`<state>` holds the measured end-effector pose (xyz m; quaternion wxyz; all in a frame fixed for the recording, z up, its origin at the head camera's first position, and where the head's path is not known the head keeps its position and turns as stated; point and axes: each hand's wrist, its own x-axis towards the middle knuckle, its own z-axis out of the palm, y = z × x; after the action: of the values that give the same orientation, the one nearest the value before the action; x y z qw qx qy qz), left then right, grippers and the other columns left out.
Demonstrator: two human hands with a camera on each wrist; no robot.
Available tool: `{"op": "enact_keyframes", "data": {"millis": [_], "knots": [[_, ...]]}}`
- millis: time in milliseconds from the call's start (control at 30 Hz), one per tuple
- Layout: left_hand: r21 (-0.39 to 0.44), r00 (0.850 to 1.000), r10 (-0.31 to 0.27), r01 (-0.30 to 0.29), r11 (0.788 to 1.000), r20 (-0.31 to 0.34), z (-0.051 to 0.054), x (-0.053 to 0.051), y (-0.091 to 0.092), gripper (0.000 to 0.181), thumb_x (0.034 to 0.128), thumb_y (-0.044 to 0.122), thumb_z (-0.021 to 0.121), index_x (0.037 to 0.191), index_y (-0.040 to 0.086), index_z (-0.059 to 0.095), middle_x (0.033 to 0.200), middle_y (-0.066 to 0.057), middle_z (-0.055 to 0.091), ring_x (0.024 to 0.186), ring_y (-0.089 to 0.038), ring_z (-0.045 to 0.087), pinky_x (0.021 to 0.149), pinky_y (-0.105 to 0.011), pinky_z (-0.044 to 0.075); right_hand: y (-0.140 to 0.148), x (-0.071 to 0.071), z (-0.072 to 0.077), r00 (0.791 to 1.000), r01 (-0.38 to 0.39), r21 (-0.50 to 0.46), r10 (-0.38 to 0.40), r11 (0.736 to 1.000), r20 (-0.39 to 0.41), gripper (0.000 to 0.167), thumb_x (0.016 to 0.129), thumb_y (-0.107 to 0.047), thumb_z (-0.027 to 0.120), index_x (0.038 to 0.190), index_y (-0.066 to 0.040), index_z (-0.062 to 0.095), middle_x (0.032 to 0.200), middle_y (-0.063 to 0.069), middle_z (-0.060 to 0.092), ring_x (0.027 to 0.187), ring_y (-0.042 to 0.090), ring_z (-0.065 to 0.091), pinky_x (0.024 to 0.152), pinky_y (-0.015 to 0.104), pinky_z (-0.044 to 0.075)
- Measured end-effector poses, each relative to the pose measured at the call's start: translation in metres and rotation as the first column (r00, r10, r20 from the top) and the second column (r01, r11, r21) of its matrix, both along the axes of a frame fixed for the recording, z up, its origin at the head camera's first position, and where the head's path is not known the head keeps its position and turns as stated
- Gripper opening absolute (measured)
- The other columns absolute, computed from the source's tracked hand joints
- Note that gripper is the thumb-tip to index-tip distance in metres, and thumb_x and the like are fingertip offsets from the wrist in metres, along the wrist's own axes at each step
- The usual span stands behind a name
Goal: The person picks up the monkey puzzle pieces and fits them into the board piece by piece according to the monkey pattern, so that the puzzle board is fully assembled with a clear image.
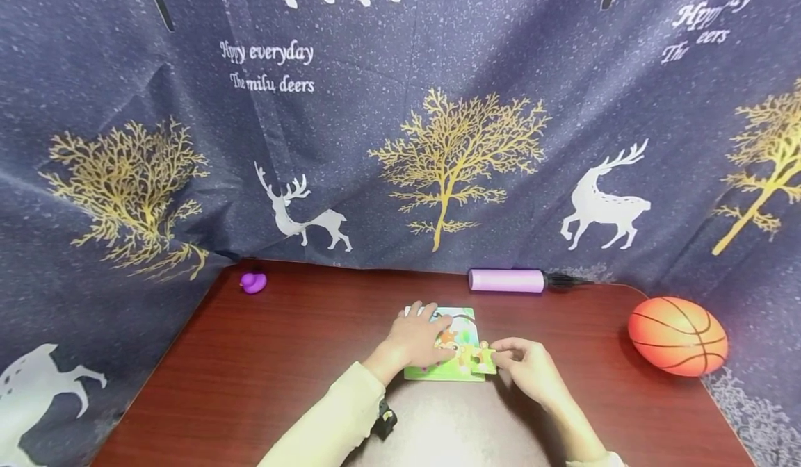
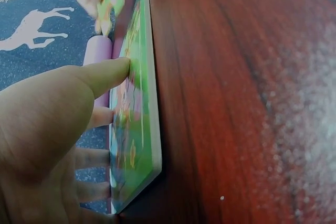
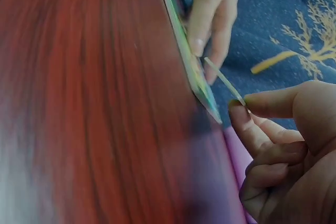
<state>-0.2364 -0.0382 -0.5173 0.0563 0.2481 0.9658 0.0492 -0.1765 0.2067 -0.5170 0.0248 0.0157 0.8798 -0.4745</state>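
Observation:
A colourful jigsaw puzzle board (image 1: 444, 372) with a green lower edge lies flat on the table. My left hand (image 1: 421, 338) rests on it with fingers spread; in the left wrist view the thumb (image 2: 113, 74) touches its surface. Between thumb and forefinger my right hand (image 1: 530, 370) pinches a puzzle piece (image 1: 483, 361), green and yellow, above the board's lower right corner. The right wrist view shows that piece (image 3: 224, 81) edge-on, tilted and apart from the board (image 3: 184, 51). The left hand covers much of the board's picture.
On the brown wooden table (image 1: 250, 370) a purple rubber duck (image 1: 253, 283) stands at the far left. A lilac hand pump (image 1: 507, 281) lies along the back edge. An orange basketball (image 1: 678, 336) sits at the right, and a dark patterned cloth (image 1: 350, 140) hangs behind.

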Motion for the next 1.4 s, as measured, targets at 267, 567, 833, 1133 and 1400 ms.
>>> {"op": "enact_keyframes", "data": {"millis": [267,567,833,1133,1400], "knots": [[-0.006,1.000,-0.013,0.013,1.000,0.002,-0.002,0.002,0.000,0.074,0.0924,0.073,0.054,0.156,0.035,0.046,0.163,-0.009,0.038,0.149,-0.040,0.034,0.114,-0.060,0.035,-0.022,-0.010,-0.009,1.000,-0.014,0.019,0.014,1.000,0.023,0.008,0.090,-0.014,0.077,0.097,-0.013,0.080,0.058,0.000,0.060,0.052,0.013,0.053,0.049,0.026,0.036],[-0.013,0.999,-0.023,0.023,1.000,-0.021,-0.001,0.005,0.001,0.089,0.0864,0.083,0.053,0.158,0.032,0.044,0.163,-0.010,0.037,0.149,-0.041,0.033,0.114,-0.063,0.034,-0.030,-0.011,-0.002,0.999,-0.037,0.180,0.040,0.983,-0.014,0.009,0.088,-0.020,0.078,0.096,-0.018,0.082,0.084,-0.003,0.075,0.075,0.013,0.064,0.068,0.035,0.051],[-0.029,1.000,-0.020,0.019,0.999,-0.015,0.000,0.005,0.000,0.090,0.0859,0.084,0.053,0.158,0.032,0.043,0.163,-0.009,0.037,0.149,-0.040,0.033,0.114,-0.062,0.034,-0.031,-0.011,-0.004,0.998,-0.038,0.227,0.046,0.973,-0.032,0.009,0.087,-0.020,0.078,0.095,-0.020,0.081,0.085,-0.004,0.075,0.078,0.013,0.065,0.070,0.036,0.052],[-0.028,1.000,-0.019,0.019,0.999,-0.015,0.000,0.006,0.000,0.090,0.0856,0.085,0.052,0.158,0.032,0.044,0.163,-0.010,0.037,0.149,-0.040,0.034,0.114,-0.062,0.034,-0.031,-0.013,-0.007,0.995,-0.076,0.212,0.087,0.974,-0.044,0.009,0.085,-0.017,0.080,0.092,-0.023,0.080,0.076,-0.009,0.067,0.070,0.011,0.058,0.065,0.032,0.047],[-0.031,0.999,-0.026,0.025,0.999,-0.024,0.001,0.007,0.001,0.090,0.0862,0.084,0.051,0.158,0.030,0.043,0.163,-0.011,0.037,0.149,-0.041,0.033,0.113,-0.063,0.034,-0.033,-0.014,-0.008,0.994,-0.093,0.211,0.105,0.973,-0.044,0.008,0.084,-0.019,0.083,0.089,-0.024,0.079,0.073,-0.010,0.064,0.068,0.010,0.057,0.064,0.032,0.047]]}}
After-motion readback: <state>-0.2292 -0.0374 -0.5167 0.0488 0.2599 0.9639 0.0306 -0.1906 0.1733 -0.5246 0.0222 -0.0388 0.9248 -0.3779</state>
